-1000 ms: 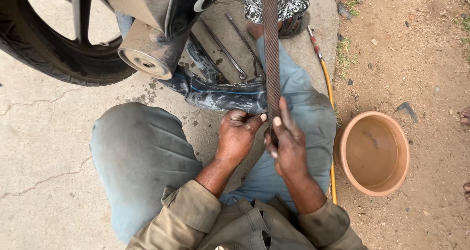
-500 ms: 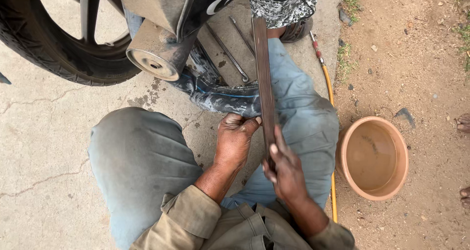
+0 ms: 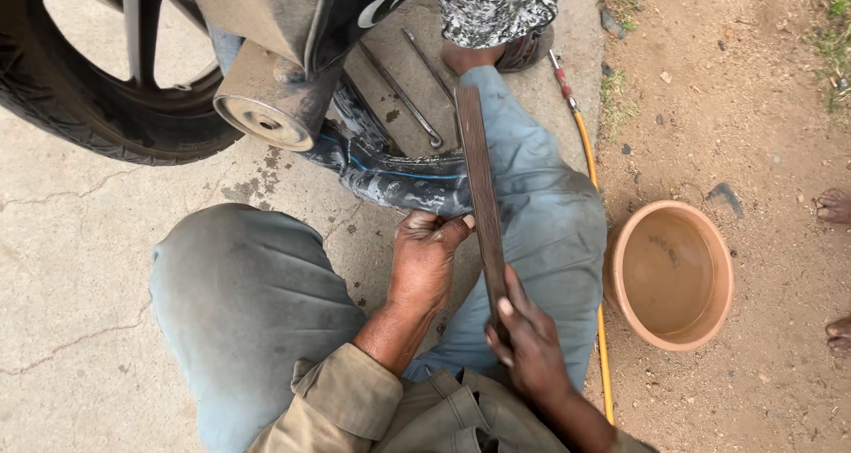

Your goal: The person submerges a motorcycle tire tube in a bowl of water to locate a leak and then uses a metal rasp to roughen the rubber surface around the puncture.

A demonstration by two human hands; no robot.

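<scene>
I sit on concrete with knees bent, in grey trousers. My right hand (image 3: 529,342) grips the near end of a long flat dark metal file (image 3: 479,187), which points away from me over my right thigh. My left hand (image 3: 425,262) is closed on a fold of a black rubber inner tube (image 3: 381,174) with a blue stripe, pressing it beside the file. The tube curls across the ground in front of my knees toward the motorcycle.
A motorcycle rear wheel (image 3: 106,98) and silver exhaust muffler (image 3: 266,107) stand at the top left. Two thin metal rods (image 3: 399,94) lie on the concrete. A terracotta bowl of muddy water (image 3: 671,274) sits on dirt at the right, beside a yellow hose (image 3: 592,178). Another person's toes (image 3: 833,206) show at the right edge.
My right hand has drawn the file back toward me, so more of its length lies over my thigh. My left hand stays closed on the tube.
</scene>
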